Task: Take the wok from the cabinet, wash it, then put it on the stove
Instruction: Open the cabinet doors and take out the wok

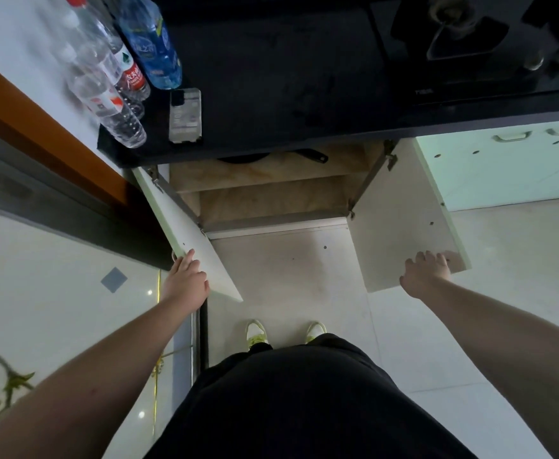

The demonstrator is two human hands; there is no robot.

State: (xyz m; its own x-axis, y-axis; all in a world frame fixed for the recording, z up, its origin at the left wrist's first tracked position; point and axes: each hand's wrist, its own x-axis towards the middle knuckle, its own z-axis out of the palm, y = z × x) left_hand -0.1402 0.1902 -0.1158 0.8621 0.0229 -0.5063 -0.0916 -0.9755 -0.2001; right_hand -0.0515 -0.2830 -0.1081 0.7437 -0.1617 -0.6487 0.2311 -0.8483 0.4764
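Observation:
The cabinet under the dark counter stands with both doors swung wide. On its upper shelf lies the black wok, mostly hidden by the counter edge, its black handle pointing right. My left hand grips the outer edge of the left door. My right hand holds the lower edge of the right door. The black stove sits at the top right of the counter.
Several plastic water bottles and a phone stand on the counter's left end. Pale green cabinet fronts with handles run to the right. My feet in light shoes are on the tiled floor in front of the cabinet.

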